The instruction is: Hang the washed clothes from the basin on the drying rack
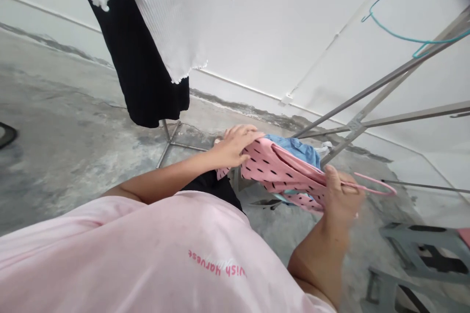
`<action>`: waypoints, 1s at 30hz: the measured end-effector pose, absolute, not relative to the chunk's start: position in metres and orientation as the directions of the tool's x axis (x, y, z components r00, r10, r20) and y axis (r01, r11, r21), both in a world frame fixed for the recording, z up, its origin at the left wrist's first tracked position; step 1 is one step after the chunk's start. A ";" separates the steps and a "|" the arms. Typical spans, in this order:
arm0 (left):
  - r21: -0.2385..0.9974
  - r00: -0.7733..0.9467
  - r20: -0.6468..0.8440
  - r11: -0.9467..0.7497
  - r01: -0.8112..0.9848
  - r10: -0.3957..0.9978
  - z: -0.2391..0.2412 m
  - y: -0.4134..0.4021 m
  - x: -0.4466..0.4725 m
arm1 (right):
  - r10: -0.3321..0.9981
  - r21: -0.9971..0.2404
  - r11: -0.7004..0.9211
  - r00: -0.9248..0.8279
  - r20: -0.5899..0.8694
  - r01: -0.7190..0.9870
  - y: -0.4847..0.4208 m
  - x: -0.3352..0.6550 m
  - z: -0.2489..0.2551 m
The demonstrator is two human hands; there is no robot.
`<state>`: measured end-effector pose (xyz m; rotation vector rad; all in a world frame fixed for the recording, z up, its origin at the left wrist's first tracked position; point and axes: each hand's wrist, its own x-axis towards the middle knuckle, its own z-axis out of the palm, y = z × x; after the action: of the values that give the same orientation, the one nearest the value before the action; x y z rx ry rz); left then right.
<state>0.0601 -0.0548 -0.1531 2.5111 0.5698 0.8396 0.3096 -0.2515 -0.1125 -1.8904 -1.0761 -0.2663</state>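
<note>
A pink garment with short black dashes [270,168] is stretched between my two hands at waist height. My left hand [235,145] grips its left end, with fingers over the top edge and thumb below. At the other end, my right hand [341,194] is closed around the garment and a thin pink clothes hanger [378,190], whose looped end sticks out to the right. Much of the hanger is hidden by the cloth and my fingers. Blue denim cloth [299,147] shows just behind the pink garment.
A white ribbed top [165,14] and a black garment [147,63] hang at upper left. To the right stands a metal rack [367,85] with a teal hanger [396,34]. Grey plastic stools [422,234] are at lower right. A white wall [279,19] rises behind.
</note>
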 end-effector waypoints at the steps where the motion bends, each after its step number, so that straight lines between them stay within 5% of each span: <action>1: 0.491 0.738 0.464 -0.835 0.248 0.491 -0.152 -0.060 0.063 | 0.595 -0.587 -0.191 0.568 0.569 0.787 -0.247 0.303 -0.110; 6: 0.525 0.670 0.459 -0.787 0.325 0.583 -0.153 -0.053 0.065 | 0.730 -0.436 -0.044 0.327 0.600 0.899 -0.238 0.283 -0.099; 10: 0.606 0.459 0.539 -0.704 0.371 0.706 -0.151 -0.028 0.050 | 0.750 -0.304 -0.132 0.296 0.592 0.943 -0.255 0.318 -0.093; 15: 0.704 0.370 0.518 -0.629 0.328 0.772 -0.156 -0.009 0.044 | 0.980 -0.432 -0.141 0.186 0.064 0.891 -0.280 0.352 -0.100; 17: 0.706 0.425 0.503 -0.641 0.301 0.753 -0.160 -0.010 0.048 | 0.994 -0.508 -0.104 0.101 -0.033 0.855 -0.282 0.346 -0.106; 22: 0.691 0.460 0.506 -0.662 0.291 0.730 -0.165 -0.013 0.051 | 0.994 -0.624 -0.109 0.074 -0.081 0.774 -0.270 0.328 -0.118; 30: 0.758 0.402 0.446 -0.577 0.305 0.799 -0.175 -0.010 0.035 | 0.968 -0.623 -0.172 0.247 0.035 0.763 -0.262 0.329 -0.134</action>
<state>0.0348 -0.0095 -0.1749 2.0838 0.9379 1.1120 0.3294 -0.2616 -0.1339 -1.9977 -1.5724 0.5108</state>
